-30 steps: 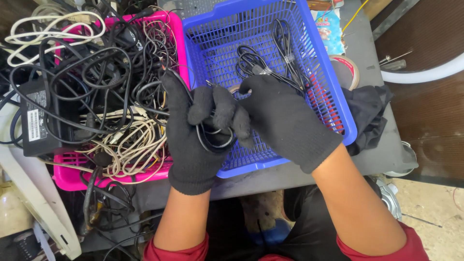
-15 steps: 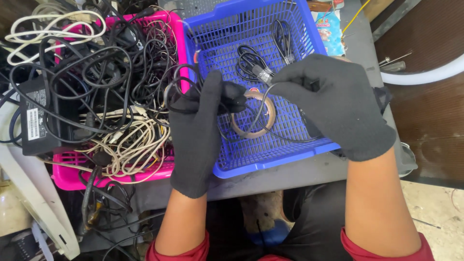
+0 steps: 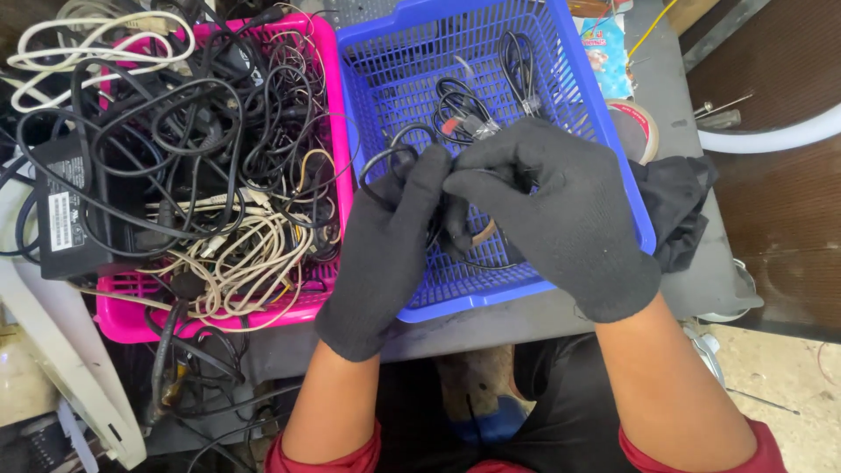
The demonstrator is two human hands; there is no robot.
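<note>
Grey tabletop [image 3: 692, 289] is seen beneath two baskets set side by side and touching. A pink basket [image 3: 123, 320] on the left is heaped with tangled black and cream cables. A blue basket [image 3: 604, 114] on the right is occupied by two small coiled black cords near its far end. Both hands are covered by black gloves and are met over the near half of the blue basket. A thin black cable [image 3: 394, 153] is pinched between them: the left hand [image 3: 385, 254] is closed about its bundled part, and a loop is seen rising from that grip towards the basket's far wall, so the long axis runs away from the person. The right hand [image 3: 561, 210] is clenched on the same cable, its fingers curled over the left fingertips. A tape roll [image 3: 632, 127] and black cloth [image 3: 679, 206] are seen just right of the blue basket.
</note>
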